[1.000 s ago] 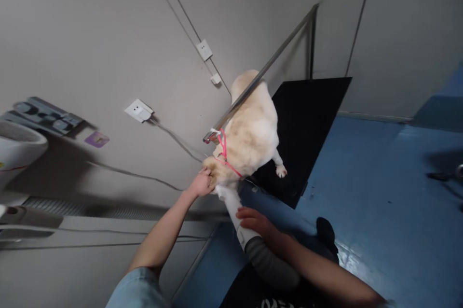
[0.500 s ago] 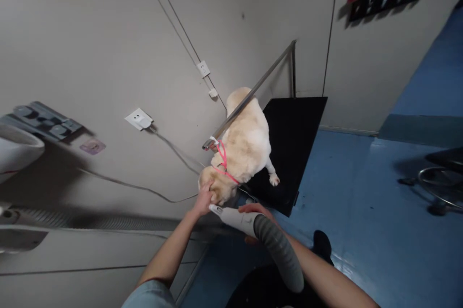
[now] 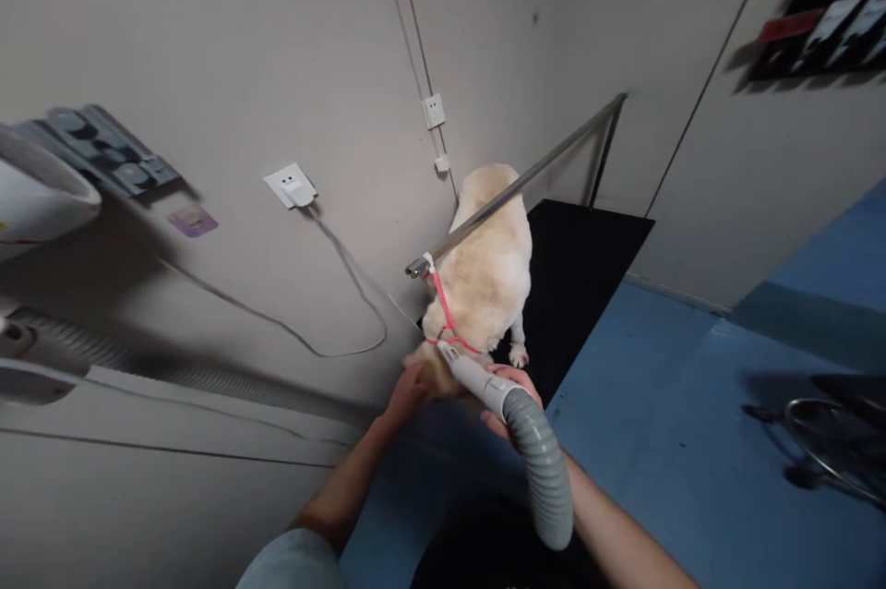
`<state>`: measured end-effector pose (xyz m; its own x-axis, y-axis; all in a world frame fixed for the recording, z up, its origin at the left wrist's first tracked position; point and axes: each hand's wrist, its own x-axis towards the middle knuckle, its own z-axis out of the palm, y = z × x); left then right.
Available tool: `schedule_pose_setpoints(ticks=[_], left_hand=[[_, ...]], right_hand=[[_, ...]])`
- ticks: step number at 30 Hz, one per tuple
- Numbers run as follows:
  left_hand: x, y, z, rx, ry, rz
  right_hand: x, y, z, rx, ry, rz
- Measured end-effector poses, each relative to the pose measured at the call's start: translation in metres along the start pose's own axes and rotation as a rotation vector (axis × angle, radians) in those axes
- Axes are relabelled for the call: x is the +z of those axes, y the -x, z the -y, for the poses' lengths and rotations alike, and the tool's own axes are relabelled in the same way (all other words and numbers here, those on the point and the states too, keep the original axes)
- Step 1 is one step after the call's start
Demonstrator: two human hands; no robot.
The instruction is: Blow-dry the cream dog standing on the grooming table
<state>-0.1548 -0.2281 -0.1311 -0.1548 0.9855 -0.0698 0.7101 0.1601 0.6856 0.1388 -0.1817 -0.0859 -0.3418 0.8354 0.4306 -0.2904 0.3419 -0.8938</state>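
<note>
A cream-coloured dog (image 3: 495, 280) sits on a black grooming table (image 3: 578, 266), its head lowered towards me. A pink loop leash (image 3: 443, 298) runs from its neck up to a metal bar (image 3: 516, 187). My left hand (image 3: 408, 393) grips the dog's head from the left; its fingertips are partly lost in fur and blur. In my right hand (image 3: 513, 386) is a white grooming handpiece (image 3: 481, 383) with a grey ribbed hose (image 3: 544, 469). Its narrow tip reaches the fur by the dog's head and neck; whether it touches I cannot tell.
Beside the dog, the grey wall carries a socket with a plug (image 3: 294, 187) and a hanging cable (image 3: 277, 323). A white container (image 3: 48, 192) and a grey holder (image 3: 103, 150) hang at left. A wheeled stool (image 3: 823, 441) stands at right on the blue floor.
The handpiece tip has moved up and right, from near my left hand to beside the dog's neck. The dog's head has lowered, my left hand still on it. The view has shifted.
</note>
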Motion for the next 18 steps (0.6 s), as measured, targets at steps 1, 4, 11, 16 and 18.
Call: schedule_pose_setpoints(ticks=[1, 4, 11, 16, 18], left_hand=[[0.010, -0.001, -0.001, 0.000, 0.000, -0.003], [0.050, -0.012, -0.012, -0.051, 0.007, -0.071], [0.150, -0.078, -0.099, -0.028, 0.191, -0.083], [0.173, -0.167, -0.197, 0.137, 0.279, -0.101], [0.175, -0.208, -0.231, 0.098, 0.341, -0.145]], right_hand=[[-0.004, -0.002, 0.001, 0.010, 0.044, -0.012], [-0.029, -0.003, 0.008, 0.040, 0.182, -0.083], [-0.138, 0.012, 0.045, 0.018, 0.432, -0.529], [-0.211, -0.016, 0.076, -0.021, 0.552, -0.698], [-0.240, -0.033, 0.077, -0.037, 0.546, -0.731]])
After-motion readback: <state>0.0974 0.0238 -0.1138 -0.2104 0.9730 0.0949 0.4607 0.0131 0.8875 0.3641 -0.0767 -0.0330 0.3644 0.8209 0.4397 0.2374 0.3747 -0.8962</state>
